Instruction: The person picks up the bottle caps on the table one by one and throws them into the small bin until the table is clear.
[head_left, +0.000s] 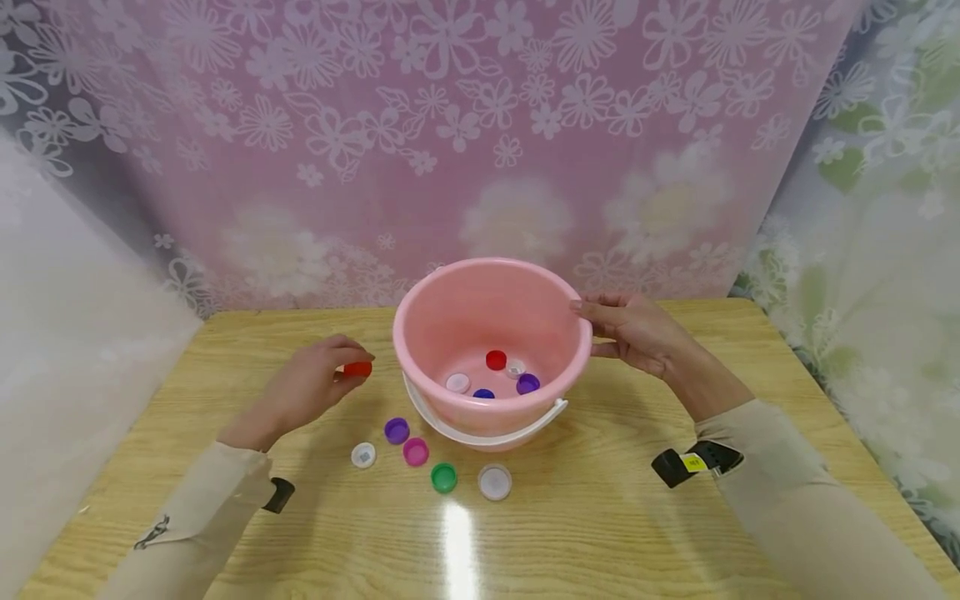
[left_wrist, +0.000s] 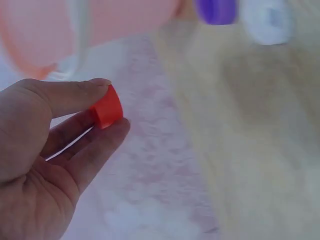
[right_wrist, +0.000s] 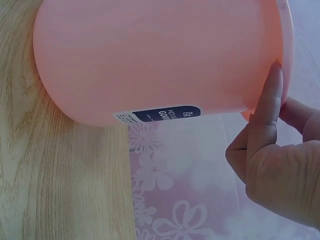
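A red bottle cap (left_wrist: 108, 110) is pinched between the thumb and fingers of my left hand (head_left: 315, 379), just left of the bucket and above the table. My right hand (head_left: 633, 333) grips the right rim of a pink bucket (head_left: 491, 283), its thumb at the rim and fingers against the outer wall, as the right wrist view shows. Inside the bucket lie several caps, among them a red cap (head_left: 496, 360), a purple cap (head_left: 528, 383) and a white cap (head_left: 457, 383). The bucket stands upright with its white handle (head_left: 487, 437) hanging down in front.
On the wooden table (head_left: 600, 533), before the bucket, lie a purple cap (head_left: 397, 430), a pink cap (head_left: 416, 452), a green cap (head_left: 444, 477), a small white cap (head_left: 363, 455) and a larger white cap (head_left: 495, 482). A flowered curtain (head_left: 450, 167) hangs behind.
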